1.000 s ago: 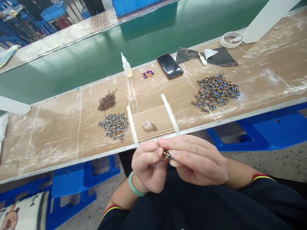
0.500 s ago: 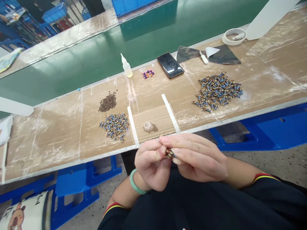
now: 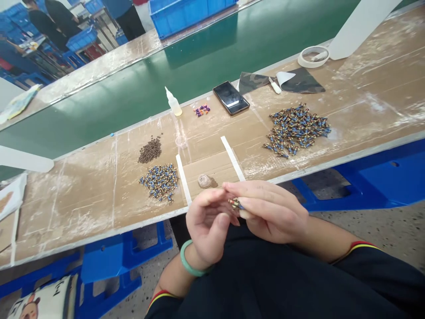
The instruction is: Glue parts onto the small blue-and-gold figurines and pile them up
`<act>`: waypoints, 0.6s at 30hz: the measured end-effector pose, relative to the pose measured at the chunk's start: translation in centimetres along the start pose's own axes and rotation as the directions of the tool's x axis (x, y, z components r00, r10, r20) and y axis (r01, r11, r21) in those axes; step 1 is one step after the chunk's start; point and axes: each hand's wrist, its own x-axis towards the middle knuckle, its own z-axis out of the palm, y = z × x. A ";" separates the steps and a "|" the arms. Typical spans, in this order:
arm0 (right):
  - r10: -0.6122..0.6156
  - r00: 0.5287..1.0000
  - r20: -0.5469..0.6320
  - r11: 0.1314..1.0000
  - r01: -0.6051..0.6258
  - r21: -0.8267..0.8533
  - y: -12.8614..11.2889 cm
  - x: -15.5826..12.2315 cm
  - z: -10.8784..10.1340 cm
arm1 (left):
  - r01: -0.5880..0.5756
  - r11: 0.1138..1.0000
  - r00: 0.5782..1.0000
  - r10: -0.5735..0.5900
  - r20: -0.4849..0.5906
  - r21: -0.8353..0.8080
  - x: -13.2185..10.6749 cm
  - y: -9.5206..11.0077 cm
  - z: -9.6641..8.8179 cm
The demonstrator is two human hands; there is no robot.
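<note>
Just in front of the bench edge, my right hand [image 3: 272, 212] pinches a small blue-and-gold part [image 3: 235, 204] between thumb and fingertips. My left hand [image 3: 207, 223], with a green bangle on its wrist, sits right beside it; its fingers are loosening and its thumb still touches the part. On the bench lie a small pile of the same blue-and-gold parts [image 3: 159, 180] to the left, a larger pile [image 3: 297, 128] to the right, and a heap of tiny brown pieces [image 3: 150, 149]. A small clear cap [image 3: 204, 180] rests between two white tape strips.
A glue bottle [image 3: 173, 102], a few purple-orange pieces [image 3: 202, 109], a black phone [image 3: 231, 97], camouflage fabric scraps [image 3: 299, 82] and a tape roll [image 3: 312, 56] line the bench's far side. Beyond runs a green conveyor belt [image 3: 159, 71]. Blue crates stand under the bench. People stand at the far left.
My left fingers have loosened and spread from their tight pinch on the part. Both hands have risen slightly toward the bench edge, and the camera has tilted.
</note>
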 end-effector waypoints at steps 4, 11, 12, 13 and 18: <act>-0.033 0.998 0.057 0.998 0.036 -0.048 0.3 -0.4 -1.1 | 0.055 0.991 0.997 -0.061 -0.051 -0.121 0.7 0.7 1.0; -0.092 0.985 0.146 0.991 0.104 -0.078 0.1 -0.1 -2.3 | 0.092 0.991 0.983 -0.105 -0.150 -0.093 1.4 1.0 1.9; -0.091 0.985 0.147 0.991 0.104 -0.079 0.1 -0.1 -2.3 | 0.106 0.989 0.980 -0.121 -0.160 -0.102 1.4 1.0 1.9; -0.092 0.985 0.146 0.992 0.104 -0.078 0.0 -0.1 -2.3 | 0.128 0.984 0.977 -0.146 -0.156 -0.123 1.4 1.0 2.0; -0.101 0.987 0.126 0.991 0.110 -0.070 0.2 -0.3 -1.9 | 0.244 0.935 0.965 -0.259 -0.026 -0.259 1.6 1.0 2.0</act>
